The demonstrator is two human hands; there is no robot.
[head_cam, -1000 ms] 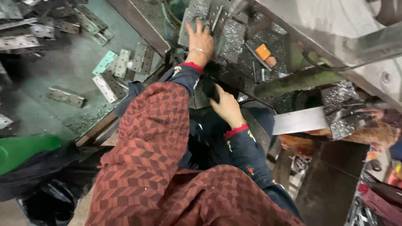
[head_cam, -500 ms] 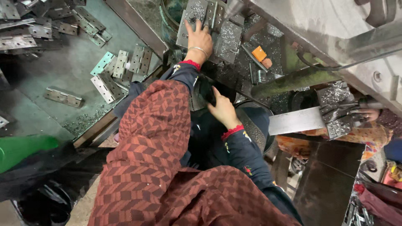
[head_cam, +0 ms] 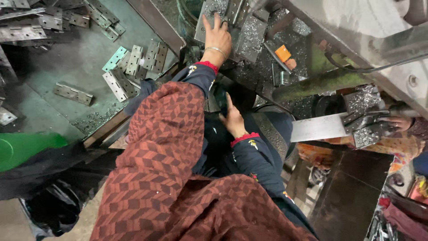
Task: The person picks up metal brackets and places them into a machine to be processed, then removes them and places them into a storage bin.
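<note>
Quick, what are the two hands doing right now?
Left hand: open, fingers spread flat on a metal hinge plate, holding nothing.
Right hand: reaching down into the dark gap; cannot tell if it grips anything.

Grey steel hinge plate (head_cam: 209, 18), flat, chip-strewn machine bed

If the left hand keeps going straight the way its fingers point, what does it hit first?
The left hand already lies on a grey metal plate strewn with shavings; going straight on, it would slide further up that plate. What lies beyond the frame's edge cannot be seen.
</note>
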